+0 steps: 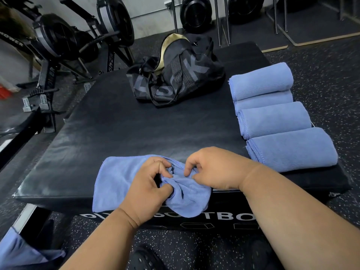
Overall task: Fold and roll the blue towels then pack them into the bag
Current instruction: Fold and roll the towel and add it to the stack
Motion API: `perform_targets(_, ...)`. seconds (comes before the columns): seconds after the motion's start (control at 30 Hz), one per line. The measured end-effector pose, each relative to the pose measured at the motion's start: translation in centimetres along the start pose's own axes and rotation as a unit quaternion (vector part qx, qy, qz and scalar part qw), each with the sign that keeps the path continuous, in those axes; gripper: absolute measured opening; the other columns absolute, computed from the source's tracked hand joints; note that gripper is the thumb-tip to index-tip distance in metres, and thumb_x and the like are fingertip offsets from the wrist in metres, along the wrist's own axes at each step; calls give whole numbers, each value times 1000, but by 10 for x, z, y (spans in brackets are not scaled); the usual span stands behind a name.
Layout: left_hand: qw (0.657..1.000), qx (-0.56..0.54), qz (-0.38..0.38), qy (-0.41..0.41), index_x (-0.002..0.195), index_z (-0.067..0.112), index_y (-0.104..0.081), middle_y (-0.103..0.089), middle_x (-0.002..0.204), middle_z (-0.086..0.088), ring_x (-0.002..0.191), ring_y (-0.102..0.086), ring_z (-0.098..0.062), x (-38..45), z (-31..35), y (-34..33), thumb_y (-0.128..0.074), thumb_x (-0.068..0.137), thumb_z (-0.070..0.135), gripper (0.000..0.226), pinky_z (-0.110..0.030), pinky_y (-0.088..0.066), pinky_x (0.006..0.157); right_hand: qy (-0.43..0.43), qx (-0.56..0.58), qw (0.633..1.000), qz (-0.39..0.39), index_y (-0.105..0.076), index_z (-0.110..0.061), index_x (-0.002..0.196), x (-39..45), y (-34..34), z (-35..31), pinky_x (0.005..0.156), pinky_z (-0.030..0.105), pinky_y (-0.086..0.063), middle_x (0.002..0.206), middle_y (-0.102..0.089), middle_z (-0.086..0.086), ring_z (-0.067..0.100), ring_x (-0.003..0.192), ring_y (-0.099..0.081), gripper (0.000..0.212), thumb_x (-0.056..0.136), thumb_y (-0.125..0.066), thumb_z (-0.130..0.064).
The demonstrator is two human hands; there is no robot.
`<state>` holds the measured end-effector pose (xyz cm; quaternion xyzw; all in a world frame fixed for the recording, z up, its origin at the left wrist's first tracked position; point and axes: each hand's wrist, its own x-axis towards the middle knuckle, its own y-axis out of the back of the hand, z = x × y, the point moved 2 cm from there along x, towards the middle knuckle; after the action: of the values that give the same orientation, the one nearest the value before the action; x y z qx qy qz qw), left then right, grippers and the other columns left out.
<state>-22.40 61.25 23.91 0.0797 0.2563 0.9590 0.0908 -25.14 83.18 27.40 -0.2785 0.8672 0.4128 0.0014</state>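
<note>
Four rolled towels line the desk's right edge, bag unpacked at the far edge; our left hand and right hand pinch a fifth towel, half-rolled, at the near edge.

Grey letters "OOK" on the black bag, partly hidden white "TBO" on the box front
</note>
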Motion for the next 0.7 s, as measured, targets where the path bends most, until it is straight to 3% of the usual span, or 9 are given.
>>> perform_targets(0.07, 1000, -3, -4, 0, 76, 25, -60, -63, 112, 11, 117, -60, -23, -1, 0, 0, -66, 71, 10, 17, -25, -46, 96, 4, -30, 999, 12, -73, -38, 94, 0, 1, 0, 60, 22, -38, 81, -63, -9, 7, 75, -57, 18, 88, -66, -23)
perform_targets(0.2, 1000, -18, -5, -6, 76, 26, -61, -64, 111, 9, 116, -61, -24, -1, 1, 1, -64, 69, 23, 8, -26, -46, 96, 25, -36, 998, 39, -70, -34, 89, 4, 0, 5, 66, 22, -41, 84, -62, -13, 4, 81, -57, 9, 92, -66, -27)
perform_targets(0.3, 999, -31, -4, -12, 79, 25, -63, -66, 111, 7, 117, -61, -24, -1, 3, 0, -63, 71, 25, 9, -24, -45, 98, 25, 71, 991, 107, -66, -31, 87, 11, 4, 14, 73, 29, -46, 86, -66, -10, 4, 78, -59, 10, 96, -64, -26)
perform_targets(0.4, 999, -48, -3, -12, 92, 27, -68, -67, 117, 6, 121, -61, -22, -1, 5, 0, -64, 74, 19, 20, -25, -45, 102, -3, 223, 960, 171, -64, -27, 90, 11, 10, 21, 76, 31, -50, 92, -71, -9, 4, 76, -60, 12, 101, -60, -24)
perform_targets(0.53, 996, -90, -11, 23, 124, 23, -66, -68, 127, 6, 130, -59, -17, -2, 6, 0, -65, 83, 10, 42, -30, -46, 110, -9, 350, 927, 134, -63, -34, 91, 11, 6, 19, 88, 33, -50, 122, -73, -17, 5, 97, -66, 23, 105, -55, -18)
perform_targets(0.63, 997, -74, -13, 18, 124, 34, -66, -68, 128, 8, 130, -58, -17, -2, 7, 0, -68, 85, 20, 41, -34, -45, 110, 27, 328, 940, 93, -70, -38, 103, 7, 6, 11, 96, 32, -48, 114, -75, -12, 11, 105, -65, 41, 98, -46, -4)
perform_targets(0.7, 998, -66, -12, 20, 121, 40, -66, -68, 128, 7, 131, -58, -19, -2, 8, 0, -66, 83, 32, 39, -38, -44, 111, 25, 229, 970, 75, -69, -42, 113, 5, 5, 7, 96, 26, -42, 105, -73, -11, 2, 104, -55, 46, 95, -44, -7)
